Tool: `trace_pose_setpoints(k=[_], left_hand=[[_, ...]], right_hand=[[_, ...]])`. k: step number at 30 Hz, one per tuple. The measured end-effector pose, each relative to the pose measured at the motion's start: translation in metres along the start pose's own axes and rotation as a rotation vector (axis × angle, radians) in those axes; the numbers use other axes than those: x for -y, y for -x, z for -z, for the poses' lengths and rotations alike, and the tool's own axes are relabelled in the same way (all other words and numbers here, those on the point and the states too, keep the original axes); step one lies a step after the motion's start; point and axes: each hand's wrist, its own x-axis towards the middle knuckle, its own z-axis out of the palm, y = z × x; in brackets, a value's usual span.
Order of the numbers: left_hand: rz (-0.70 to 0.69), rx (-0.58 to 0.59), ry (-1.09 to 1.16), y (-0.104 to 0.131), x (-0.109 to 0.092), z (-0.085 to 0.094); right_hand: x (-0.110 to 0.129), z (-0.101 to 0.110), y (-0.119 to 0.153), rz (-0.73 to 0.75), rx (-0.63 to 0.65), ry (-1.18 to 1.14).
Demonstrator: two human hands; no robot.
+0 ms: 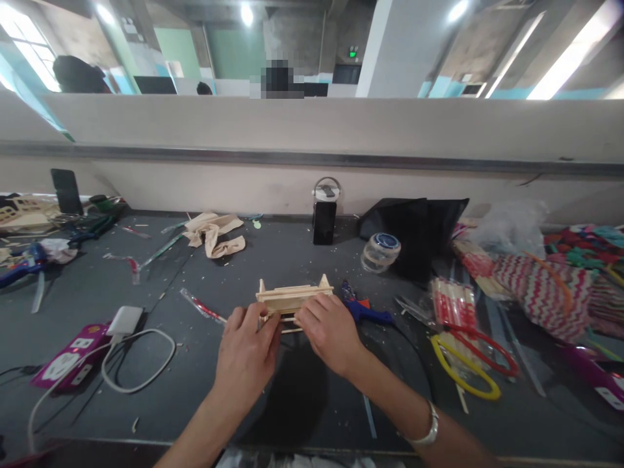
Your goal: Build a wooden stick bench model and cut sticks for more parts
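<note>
A small model made of pale wooden sticks (283, 299) sits on the dark table in front of me, with a pointed post at each far corner. My left hand (247, 348) grips its near left side, thumb and fingers closed on the sticks. From the right, my right hand (330, 331) holds the other end, fingers curled over the upper bar. Both hands hide part of the model's near side. Just right of it lies a blue glue gun (370, 314). A red stick in clear wrapping (202, 305) is left of the model.
Behind stand a phone (324, 223) and a clear jar (380, 252), beside a black bag (419, 227). Scissors (414, 311), wrapped red-and-white sticks (454, 303) and yellow handles (461, 374) lie right. Crumpled brown paper (214, 233) and a purple power strip (73, 357) with a white charger (125, 322) are left.
</note>
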Motion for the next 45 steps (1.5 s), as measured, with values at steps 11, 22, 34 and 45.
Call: trace_pose_setpoints(k=[11,22,34,45], left_hand=[[-0.036,0.076,-0.034,-0.013,-0.009,0.002],[-0.122,0.171,-0.074,-0.020,-0.008,-0.007],[-0.120,0.125,0.011,-0.022,-0.005,-0.010],[-0.124,0.146,0.037,-0.020,-0.001,-0.011]], right_hand=[[-0.029,0.027,0.025,-0.140,0.060,-0.002],[-0.030,0.017,0.023,-0.079,0.040,0.056],[-0.037,0.012,0.022,-0.120,0.032,-0.005],[-0.045,0.018,0.033,-0.206,0.007,-0.126]])
